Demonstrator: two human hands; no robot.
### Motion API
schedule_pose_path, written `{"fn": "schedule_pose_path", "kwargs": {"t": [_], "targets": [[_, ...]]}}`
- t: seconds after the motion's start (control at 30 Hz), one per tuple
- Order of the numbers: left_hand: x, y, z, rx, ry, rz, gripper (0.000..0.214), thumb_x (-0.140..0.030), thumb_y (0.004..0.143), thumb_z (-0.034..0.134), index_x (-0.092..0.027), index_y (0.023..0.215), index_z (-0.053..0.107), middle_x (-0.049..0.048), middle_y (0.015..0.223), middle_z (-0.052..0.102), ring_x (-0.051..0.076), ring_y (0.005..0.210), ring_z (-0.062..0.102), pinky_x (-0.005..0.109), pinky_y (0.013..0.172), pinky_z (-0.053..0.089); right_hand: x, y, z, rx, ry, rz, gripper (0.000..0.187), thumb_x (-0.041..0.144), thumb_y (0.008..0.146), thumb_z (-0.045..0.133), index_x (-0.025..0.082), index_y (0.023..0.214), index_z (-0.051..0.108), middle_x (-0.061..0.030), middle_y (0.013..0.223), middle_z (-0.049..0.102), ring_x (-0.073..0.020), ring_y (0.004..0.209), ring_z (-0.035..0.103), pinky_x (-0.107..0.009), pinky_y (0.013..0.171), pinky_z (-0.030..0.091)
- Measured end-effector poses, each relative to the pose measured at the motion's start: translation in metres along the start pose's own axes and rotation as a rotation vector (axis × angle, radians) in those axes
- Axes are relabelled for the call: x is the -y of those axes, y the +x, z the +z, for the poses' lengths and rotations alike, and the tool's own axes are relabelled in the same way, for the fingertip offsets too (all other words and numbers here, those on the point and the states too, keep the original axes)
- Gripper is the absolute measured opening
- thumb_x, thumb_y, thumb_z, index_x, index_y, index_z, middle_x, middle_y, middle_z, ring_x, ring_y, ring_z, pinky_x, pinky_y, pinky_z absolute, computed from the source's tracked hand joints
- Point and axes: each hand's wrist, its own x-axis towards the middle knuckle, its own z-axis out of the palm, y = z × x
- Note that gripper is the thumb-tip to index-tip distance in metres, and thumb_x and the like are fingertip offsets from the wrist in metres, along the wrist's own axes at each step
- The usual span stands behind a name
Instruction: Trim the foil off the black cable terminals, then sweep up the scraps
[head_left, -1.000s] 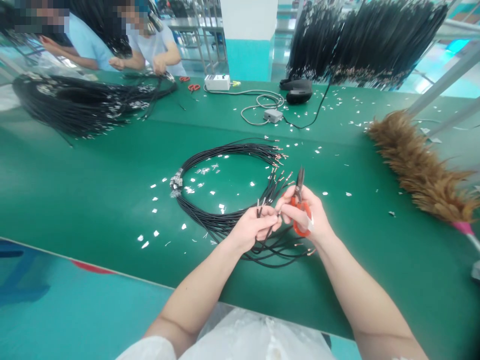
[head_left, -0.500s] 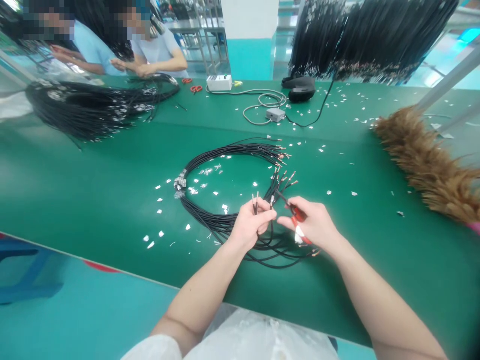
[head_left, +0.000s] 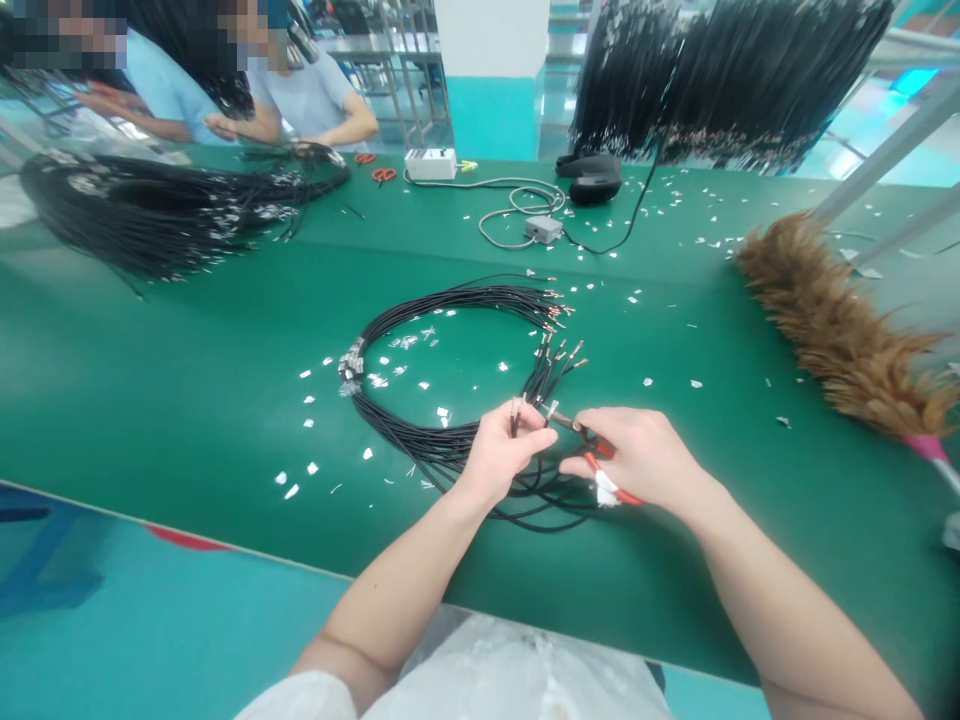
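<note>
My left hand (head_left: 504, 448) is closed around a few black cables, whose pale stripped ends poke up above the fingers. Close beside it, my right hand (head_left: 637, 455) grips red-handled scissors (head_left: 604, 470) with white wrapping on one handle. Their dark blades point left at a cable end (head_left: 552, 410) with a whitish piece on it, by my left fingertips. Whether the blades touch that end I cannot make out. A looped bundle of black cables (head_left: 409, 425) lies under and left of my hands, bound at its left with silvery tape (head_left: 351, 368). Copper-coloured tips show at its right.
White scraps (head_left: 442, 413) are scattered over the green table (head_left: 187, 380). Farther back lie a larger cable bundle (head_left: 150, 220), red scissors (head_left: 383, 175), a white box (head_left: 430, 163) and a black device (head_left: 592, 180). A brown feather duster (head_left: 847, 330) lies right. Two co-workers sit at far left.
The scissors have turned, and their blades now reach closer to the cable end at my left fingertips. My right hand has shifted slightly. The whole view has moved a little.
</note>
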Motion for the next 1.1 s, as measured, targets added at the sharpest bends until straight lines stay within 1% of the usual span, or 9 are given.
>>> {"fn": "schedule_pose_path", "kwargs": {"t": [0.2, 0.33, 0.4, 0.53, 0.6, 0.67, 0.87, 1.0, 1.1], "targets": [[0.003, -0.001, -0.001, -0.004, 0.04, 0.055, 0.028, -0.025, 0.059, 0.073, -0.014, 0.063, 0.048, -0.0066, 0.057, 0.043, -0.001, 0.037, 0.026, 0.017, 0.035, 0.016, 0.0, 0.001, 0.002, -0.005, 0.008, 0.022, 0.041, 0.057, 0.08, 0.046, 0.019, 0.076, 0.057, -0.0009, 0.06, 0.058, -0.0109, 0.05, 0.048, -0.022, 0.048, 0.023], [-0.003, -0.001, -0.001, -0.04, -0.058, 0.065, 0.028, -0.024, 0.061, 0.071, -0.016, 0.064, 0.045, -0.0071, 0.057, 0.042, -0.001, 0.035, 0.024, 0.017, 0.033, 0.013, -0.009, 0.003, 0.004, -0.031, 0.049, 0.101, 0.036, 0.054, 0.077, 0.051, 0.018, 0.073, 0.057, 0.0009, 0.055, 0.054, -0.0099, 0.046, 0.044, -0.022, 0.048, 0.026], [-0.006, -0.001, -0.001, -0.044, -0.103, 0.06, 0.029, -0.023, 0.061, 0.071, -0.016, 0.064, 0.043, -0.0073, 0.057, 0.042, -0.001, 0.034, 0.022, 0.018, 0.033, 0.011, -0.007, 0.005, 0.002, -0.115, 0.177, 0.149, 0.032, 0.05, 0.074, 0.058, 0.018, 0.074, 0.056, 0.0017, 0.055, 0.053, -0.0095, 0.047, 0.044, -0.022, 0.049, 0.03], [-0.003, -0.002, -0.001, -0.034, -0.06, 0.089, 0.029, -0.024, 0.06, 0.071, -0.016, 0.063, 0.044, -0.0066, 0.059, 0.043, -0.001, 0.036, 0.024, 0.018, 0.033, 0.013, 0.016, 0.017, -0.003, -0.357, 0.689, 0.262, 0.019, 0.035, 0.073, 0.063, 0.02, 0.079, 0.054, 0.0011, 0.068, 0.06, -0.0108, 0.06, 0.054, -0.023, 0.059, 0.042], [0.0, -0.002, 0.0, -0.047, 0.007, 0.137, 0.027, -0.024, 0.061, 0.071, -0.016, 0.062, 0.045, -0.0061, 0.06, 0.044, 0.0, 0.038, 0.027, 0.018, 0.034, 0.016, 0.032, 0.024, -0.002, -0.389, 0.911, 0.31, 0.016, 0.03, 0.073, 0.063, 0.02, 0.078, 0.053, 0.0, 0.074, 0.062, -0.0122, 0.067, 0.058, -0.025, 0.065, 0.045], [0.002, -0.003, 0.001, -0.073, 0.055, 0.17, 0.027, -0.024, 0.061, 0.071, -0.015, 0.061, 0.046, -0.0062, 0.059, 0.043, 0.0, 0.04, 0.028, 0.017, 0.036, 0.019, 0.044, 0.031, 0.001, -0.413, 1.062, 0.347, 0.016, 0.028, 0.071, 0.064, 0.019, 0.076, 0.051, 0.0003, 0.073, 0.062, -0.0126, 0.067, 0.058, -0.028, 0.067, 0.046], [-0.001, -0.003, 0.005, -0.089, 0.068, 0.167, 0.029, -0.027, 0.062, 0.071, -0.015, 0.059, 0.045, -0.006, 0.059, 0.043, 0.001, 0.042, 0.029, 0.018, 0.039, 0.022, 0.051, 0.033, 0.015, -0.506, 1.22, 0.408, 0.016, 0.024, 0.069, 0.063, 0.02, 0.075, 0.048, 0.0004, 0.071, 0.059, -0.0127, 0.067, 0.057, -0.03, 0.068, 0.048], [-0.001, -0.003, 0.007, -0.079, 0.064, 0.171, 0.027, -0.026, 0.063, 0.07, -0.015, 0.059, 0.046, -0.0064, 0.057, 0.042, 0.001, 0.041, 0.028, 0.018, 0.038, 0.021, 0.051, 0.032, 0.018, -0.546, 1.29, 0.438, 0.018, 0.022, 0.067, 0.062, 0.02, 0.075, 0.046, 0.002, 0.068, 0.057, -0.0111, 0.062, 0.055, -0.026, 0.061, 0.047], [0.001, -0.004, 0.006, -0.049, 0.023, 0.143, 0.025, -0.026, 0.063, 0.07, -0.015, 0.061, 0.048, -0.006, 0.057, 0.046, 0.0, 0.039, 0.027, 0.018, 0.037, 0.018, 0.046, 0.035, 0.023, -0.535, 1.439, 0.419, 0.019, 0.018, 0.066, 0.059, 0.02, 0.076, 0.043, 0.0044, 0.063, 0.054, -0.0097, 0.058, 0.053, -0.023, 0.054, 0.044]]}}
